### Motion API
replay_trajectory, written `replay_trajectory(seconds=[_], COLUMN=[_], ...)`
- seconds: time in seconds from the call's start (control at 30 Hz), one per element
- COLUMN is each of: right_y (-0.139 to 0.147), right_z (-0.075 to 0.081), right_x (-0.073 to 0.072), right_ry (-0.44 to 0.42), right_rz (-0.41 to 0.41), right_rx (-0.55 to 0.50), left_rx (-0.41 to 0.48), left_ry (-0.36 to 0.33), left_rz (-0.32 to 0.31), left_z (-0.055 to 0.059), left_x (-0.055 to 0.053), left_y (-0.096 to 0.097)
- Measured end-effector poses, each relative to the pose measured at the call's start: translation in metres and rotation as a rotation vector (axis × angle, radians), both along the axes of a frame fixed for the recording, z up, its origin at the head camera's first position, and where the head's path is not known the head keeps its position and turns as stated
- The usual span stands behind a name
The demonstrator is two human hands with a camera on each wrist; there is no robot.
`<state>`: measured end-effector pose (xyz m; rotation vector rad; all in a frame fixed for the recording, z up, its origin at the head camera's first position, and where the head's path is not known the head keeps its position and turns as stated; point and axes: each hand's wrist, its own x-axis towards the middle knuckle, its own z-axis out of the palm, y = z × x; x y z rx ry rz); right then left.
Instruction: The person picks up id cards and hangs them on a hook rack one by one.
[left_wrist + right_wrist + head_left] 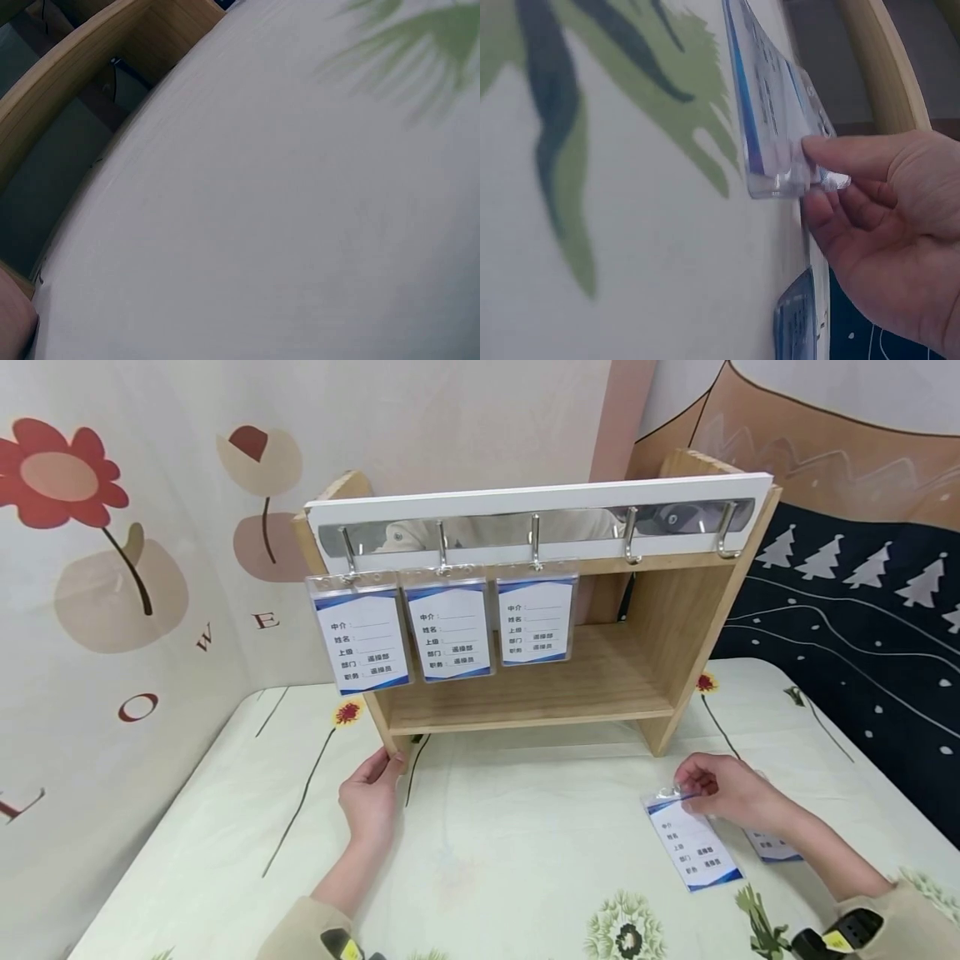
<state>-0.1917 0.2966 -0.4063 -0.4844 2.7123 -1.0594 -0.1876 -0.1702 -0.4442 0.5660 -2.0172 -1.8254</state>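
Note:
My right hand pinches the top of a clear-sleeved name badge between thumb and fingers. In the right wrist view the badge tilts up from the cloth, thumb on its face. Lower left, my left hand grips the foot of a wooden shelf. Only a bit of that hand shows in the left wrist view. From the white hook rail on the shelf's front hang three like badges: a left one, a middle one and a right one.
Another badge lies on the flower-print cloth, partly behind my right forearm. The rail's two right-hand hooks, one and the end one, hold nothing. A printed curtain stands behind the shelf.

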Motion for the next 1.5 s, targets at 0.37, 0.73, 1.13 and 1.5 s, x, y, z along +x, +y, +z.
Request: replay_trajectory(seconds=[0.37,0.73,1.13,1.5], right_y=[-0.007,-0.02,-0.035,-0.042], right_z=[0.019,0.024,0.024,0.039], right_x=[0.002,0.005,0.005,0.0], right_ry=[0.009,0.05,0.227,0.228], right_rz=[0.102,0.116,0.09,0.08], right_rx=[-0.106,-0.228,-0.258,-0.229], left_rx=[0.001,0.008,0.006,-0.002], left_ry=[0.014,0.005,0.012,0.003], left_rz=[0.01,0.013,0.015,0.016], left_z=[0.0,0.002,0.002,0.002], left_x=[0.0,0.001,0.001,0.001], left_y=[0.0,0.002,0.002,0.002])
